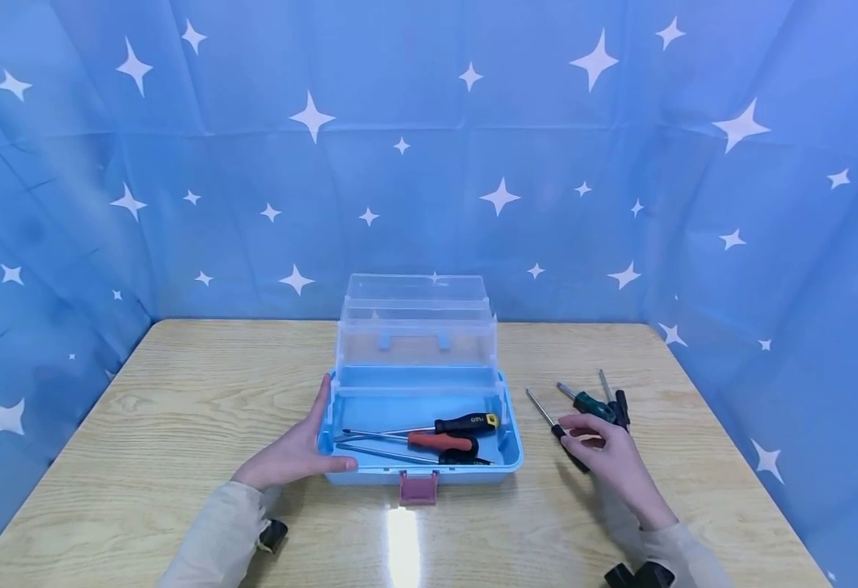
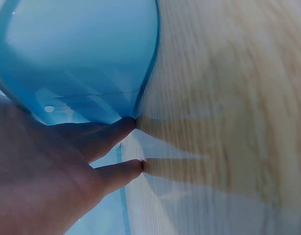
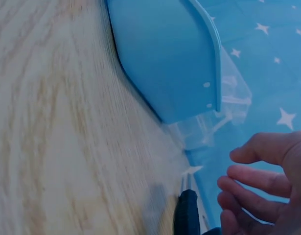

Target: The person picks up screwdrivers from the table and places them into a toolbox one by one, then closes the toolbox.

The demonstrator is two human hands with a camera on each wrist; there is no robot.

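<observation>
A light blue toolbox [image 1: 421,472] sits mid-table with its clear lid [image 1: 417,339] raised. My left hand [image 1: 292,449] spans its front left corner, thumb at the front rim. In the left wrist view, straight fingers [image 2: 118,176] rest along the blue side wall. Inside lie several screwdrivers, among them a black one with a yellow end [image 1: 465,423] and a red-handled one [image 1: 439,442]. To the right, my right hand [image 1: 605,449] hovers over a black-handled screwdriver [image 1: 539,404], thumb and fingers apart. The right wrist view shows a black handle [image 3: 187,213] beside the loosely bent fingers.
A green-handled screwdriver [image 1: 593,406] and black-handled ones [image 1: 622,408] lie together just beyond my right hand. A purple latch [image 1: 418,488] hangs on the box's front. A blue curtain [image 1: 429,180] with white stars stands behind the wooden table [image 1: 215,384].
</observation>
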